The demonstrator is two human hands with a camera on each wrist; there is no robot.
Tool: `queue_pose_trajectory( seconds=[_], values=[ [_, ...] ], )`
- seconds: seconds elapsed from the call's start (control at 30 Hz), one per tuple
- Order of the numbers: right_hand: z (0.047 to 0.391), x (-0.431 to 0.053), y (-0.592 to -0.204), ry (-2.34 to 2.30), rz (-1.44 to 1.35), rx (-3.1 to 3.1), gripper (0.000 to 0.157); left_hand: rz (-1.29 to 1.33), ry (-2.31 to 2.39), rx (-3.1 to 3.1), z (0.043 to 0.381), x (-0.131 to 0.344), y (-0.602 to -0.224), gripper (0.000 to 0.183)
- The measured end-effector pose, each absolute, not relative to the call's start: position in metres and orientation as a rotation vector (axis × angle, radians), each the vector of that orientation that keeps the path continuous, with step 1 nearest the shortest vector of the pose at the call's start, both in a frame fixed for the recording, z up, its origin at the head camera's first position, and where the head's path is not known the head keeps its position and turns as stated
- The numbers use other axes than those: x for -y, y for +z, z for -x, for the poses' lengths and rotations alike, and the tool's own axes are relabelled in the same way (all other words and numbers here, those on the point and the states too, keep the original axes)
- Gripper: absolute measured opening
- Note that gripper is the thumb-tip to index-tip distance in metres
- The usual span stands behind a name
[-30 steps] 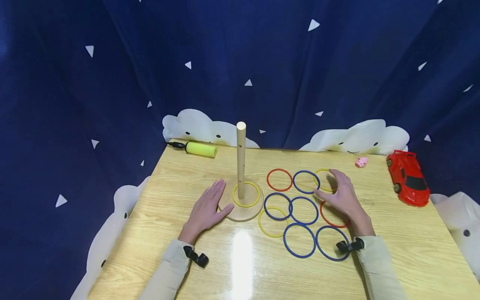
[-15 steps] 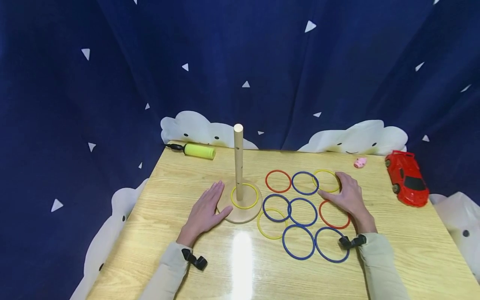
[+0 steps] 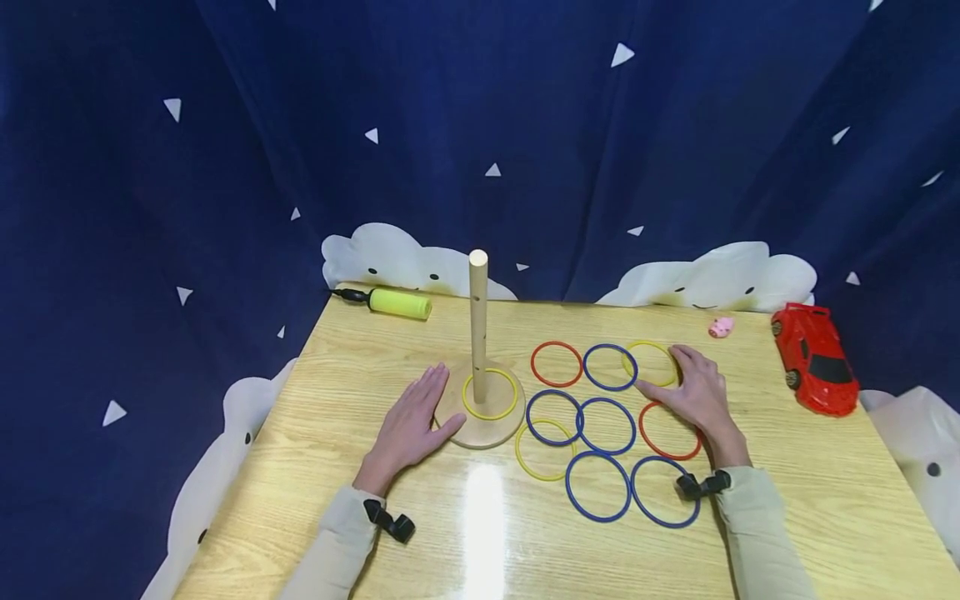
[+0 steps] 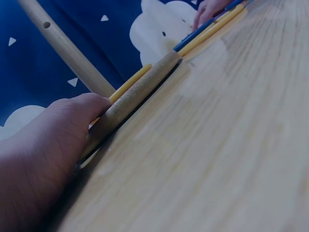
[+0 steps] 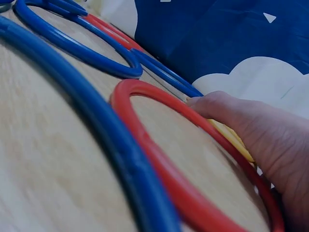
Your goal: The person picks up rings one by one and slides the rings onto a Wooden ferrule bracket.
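In the head view my left hand (image 3: 408,425) lies flat with fingers straight along the left edge of a round wooden base (image 3: 483,433). Its thumb reaches over the base's front rim. A wooden peg (image 3: 478,325) rises from the base, and a yellow ring (image 3: 512,392) lies around its foot. My right hand (image 3: 697,396) is at a yellow ring (image 3: 648,342) on the table's far side. Its fingertips are right at that ring's right edge, with the thumb spread toward the near edge. The right wrist view shows the thumb (image 5: 217,106) beyond a red ring (image 5: 140,130).
Several blue rings, such as one (image 3: 567,483) nearby, lie flat with a red ring (image 3: 557,342) and a yellow ring (image 3: 540,477), some overlapping. A yellow-green hand pump (image 3: 400,303), a pink pig toy (image 3: 722,327) and a red toy car (image 3: 816,358) stand along the back.
My right hand has shifted from over the far yellow ring to its right edge, and that ring sits slightly further left over the blue ring. My left hand stays put.
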State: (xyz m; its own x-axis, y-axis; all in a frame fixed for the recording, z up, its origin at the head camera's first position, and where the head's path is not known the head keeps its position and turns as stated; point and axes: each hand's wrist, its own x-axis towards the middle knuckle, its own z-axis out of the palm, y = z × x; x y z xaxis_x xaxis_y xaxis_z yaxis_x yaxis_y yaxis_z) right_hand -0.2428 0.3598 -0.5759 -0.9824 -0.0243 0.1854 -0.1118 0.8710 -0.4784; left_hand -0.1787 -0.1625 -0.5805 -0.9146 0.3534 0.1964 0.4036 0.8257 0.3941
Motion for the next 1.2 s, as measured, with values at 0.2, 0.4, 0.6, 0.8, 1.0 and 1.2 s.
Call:
queue_pose_trajectory(
  seconds=[0.2,0.4,0.6,0.8,1.0,1.2],
  values=[
    [0.2415,-0.3605,-0.5759,0.735,-0.091,2.847,0.099,0.608,-0.670,2.856,0.1799,0.1607,-0.5819,0.090],
    [0.2410,-0.3597,-0.5747,0.741,-0.093,2.847,0.097,0.602,-0.676,2.871,0.1789,0.1608,-0.5813,0.091],
    [0.2412,-0.3575,-0.5734,0.661,-0.131,2.910,0.108,0.598,-0.669,2.878,0.1787,0.1611,-0.5811,0.091],
    [0.2397,-0.3559,-0.5741,0.671,-0.130,2.915,0.106,0.591,-0.677,2.896,0.1776,0.1612,-0.5795,0.091],
    [0.2382,-0.3553,-0.5714,0.826,-0.025,2.824,0.099,0.590,-0.673,2.900,0.1780,0.1612,-0.5799,0.091],
    [0.2384,-0.3562,-0.5712,0.811,-0.033,2.829,0.102,0.597,-0.675,2.885,0.1785,0.1614,-0.5810,0.091]
  ],
)
